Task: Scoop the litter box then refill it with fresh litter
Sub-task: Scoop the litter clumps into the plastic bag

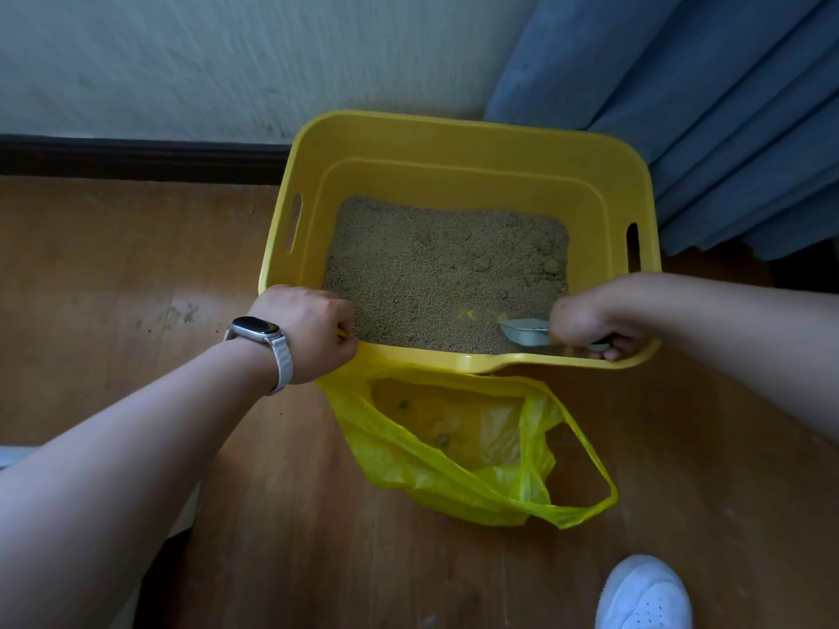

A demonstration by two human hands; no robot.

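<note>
**Desk:** What did the two hands hold?

**Photographer:** The left hand, a pale-strapped smartwatch at its wrist, was clenched over the near-left rim of the deep yellow plastic litter box, apparently to steady it. The right hand gripped the handle of a small grey slotted plastic scoop. Its blade lay low in the tan granular litter at the near-right corner.

**Desk:** And the bag?

**Photographer:** A thin yellow plastic carrier bag lay open-mouthed on the brown wooden floor, just under the box's near rim. That likely gave each scoopful only a short way to travel. A few dark lumps showed inside it. Whether the left hand also pinned a bag handle could not be told.

**Desk:** How far along was the job?

**Photographer:** It looked like the scooping stage. Pale clumps sat in the litter toward the right wall, and no fresh supply was in view. The box stood on the floor against a pale wall, beside a blue pleated curtain.
</note>
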